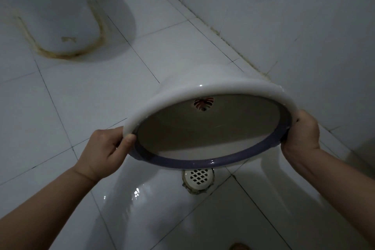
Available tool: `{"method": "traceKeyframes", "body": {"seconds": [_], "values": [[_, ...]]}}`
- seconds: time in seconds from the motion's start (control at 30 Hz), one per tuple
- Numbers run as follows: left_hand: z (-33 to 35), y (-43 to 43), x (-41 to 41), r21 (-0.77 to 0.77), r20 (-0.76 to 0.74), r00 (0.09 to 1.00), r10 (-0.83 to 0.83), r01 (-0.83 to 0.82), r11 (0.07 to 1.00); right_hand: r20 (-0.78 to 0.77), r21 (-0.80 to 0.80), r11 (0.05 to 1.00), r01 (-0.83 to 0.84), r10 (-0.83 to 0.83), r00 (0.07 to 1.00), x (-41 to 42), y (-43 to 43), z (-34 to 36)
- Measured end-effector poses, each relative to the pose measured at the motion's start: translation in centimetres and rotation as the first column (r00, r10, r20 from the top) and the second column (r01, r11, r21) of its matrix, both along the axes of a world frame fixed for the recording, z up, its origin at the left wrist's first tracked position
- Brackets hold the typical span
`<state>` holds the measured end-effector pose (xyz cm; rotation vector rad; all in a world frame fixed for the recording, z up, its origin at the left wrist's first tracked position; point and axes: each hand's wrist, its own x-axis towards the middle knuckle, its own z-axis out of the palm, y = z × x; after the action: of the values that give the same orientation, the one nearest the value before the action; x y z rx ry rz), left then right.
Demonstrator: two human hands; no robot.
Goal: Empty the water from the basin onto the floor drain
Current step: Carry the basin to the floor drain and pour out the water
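From the head camera, the white enamel basin [213,95] is tipped steeply toward the person, its mouth facing the camera and its blue rim low, hanging just above the floor drain [198,177]. The left hand [103,152] clamps the rim on its side, thumb pressed on the inner edge and the other fingers wrapped behind the wall. The right hand [300,134] closes over the opposite rim; its fingers curl behind the basin and cannot be seen one by one.

The inside of the basin looks dry of any standing pool: the flat bottom and a red flower mark near the top show plainly, and no stream can be made out falling from the lip. The wet floor tiles [142,205] around the drain shine with a spread sheet of water. So the pour seems nearly or wholly done; what is left, by my judgement, is letting the last drops run off and righting the basin.

For room: the tiled wall [304,26] stands close on the right, near the basin's far side and the right hand. A toilet base [67,16] stands well apart at upper left. The floor between them is open toward the left.
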<state>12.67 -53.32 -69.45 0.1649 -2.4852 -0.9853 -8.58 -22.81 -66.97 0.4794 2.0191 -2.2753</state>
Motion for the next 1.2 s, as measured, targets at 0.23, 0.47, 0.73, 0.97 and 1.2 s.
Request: {"method": "traceKeyframes", "body": {"seconds": [0.23,0.47,0.73,0.97,1.2], "values": [[0.0,-0.2,-0.6,0.033,0.049,0.994,0.097,-0.098,0.995,0.039,0.078,0.997,-0.008,0.005,0.999,-0.6,-0.7,0.1],[0.1,-0.1,-1.2,0.067,0.14,0.973,0.182,-0.193,0.979,0.081,0.152,0.988,-0.038,0.026,0.996,-2.1,-1.0,-0.5],[-0.1,-0.1,-2.6,0.294,0.273,0.87,0.41,-0.481,0.826,0.199,0.165,0.967,-0.196,0.162,0.967,-3.4,-3.6,-1.2],[-0.4,-1.2,-4.0,0.366,0.365,0.78,0.508,-0.622,0.692,0.251,0.302,0.836,-0.458,0.394,0.884,-4.0,-5.3,-0.9],[-0.2,-1.8,-5.1,0.448,0.451,0.764,0.461,-0.64,0.624,0.291,0.38,0.773,-0.508,0.422,0.859,-4.8,-5.9,-0.8]]}}
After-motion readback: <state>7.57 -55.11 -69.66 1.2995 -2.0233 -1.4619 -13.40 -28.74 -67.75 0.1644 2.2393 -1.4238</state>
